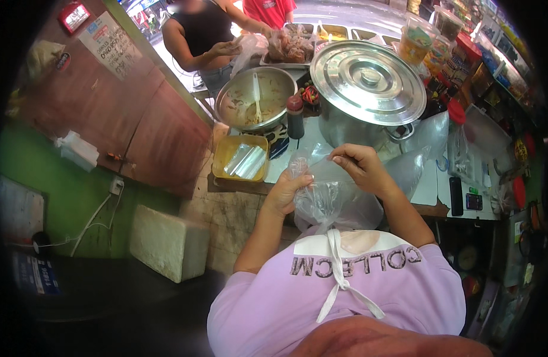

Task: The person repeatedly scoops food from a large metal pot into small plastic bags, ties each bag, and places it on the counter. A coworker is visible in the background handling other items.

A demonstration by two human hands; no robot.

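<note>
In front of my chest is a clear plastic bag (322, 203), its upper part gathered and creased. My left hand (289, 189) is closed on the bag's left side, thumb pressed against the film. Fingertips of my right hand (363, 168) pinch the bag's upper edge on the right. What the bag contains, if anything, I cannot make out. Just beyond my hands stands a large metal pot (348, 127) under a shiny lid (369, 80). A yellow tray (220, 162) with folded clear plastic bags (245, 160) lies left of my left hand.
A steel bowl (226, 110) holds a white spoon (257, 95) and food remnants. Beside it stands a dark sauce bottle (295, 122). Across the table, a person (199, 35) handles a plastic bag near food trays (294, 47). A phone (456, 196) lies at the table's right edge.
</note>
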